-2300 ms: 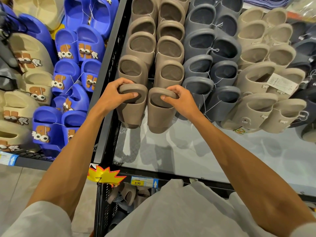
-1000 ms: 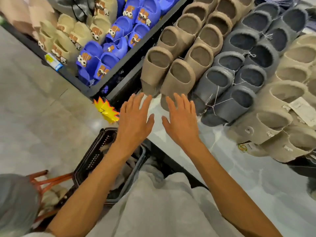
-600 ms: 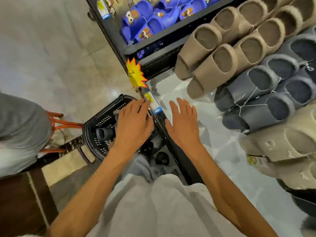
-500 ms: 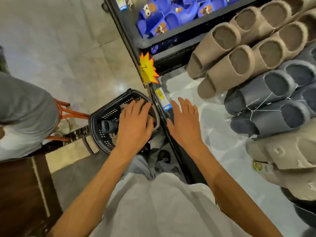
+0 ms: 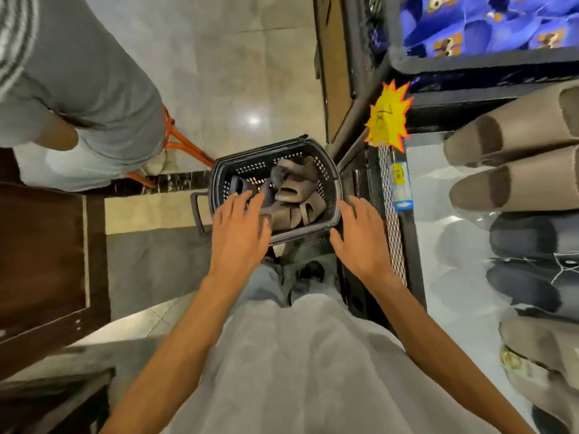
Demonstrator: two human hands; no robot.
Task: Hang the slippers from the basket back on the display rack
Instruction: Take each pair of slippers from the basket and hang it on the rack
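Note:
A black plastic basket point(image 5: 329, 170) stands on the floor below me, beside the rack's foot. Inside lie taupe slippers point(image 5: 294, 192) and a dark grey slipper point(image 5: 238, 184), piled loosely. My left hand point(image 5: 241, 233) hovers over the basket's near left side, fingers spread, holding nothing. My right hand point(image 5: 363, 239) is open too, over the basket's near right corner. The display rack point(image 5: 404, 233) runs up the right, with taupe slippers point(image 5: 513, 164) and dark grey slippers point(image 5: 535, 261) hanging on it.
Another person in a grey shirt point(image 5: 78, 89) sits on an orange-legged stool point(image 5: 181, 142) at the left. A dark wooden counter point(image 5: 47, 261) is at the lower left. A yellow starburst price tag point(image 5: 387, 120) hangs on the rack edge. Blue slippers point(image 5: 488, 23) fill the upper right.
My hands let go of the taupe pair on the rack, and my view swung down. Both open hands have dropped toward the basket, the left one reaching over its rim.

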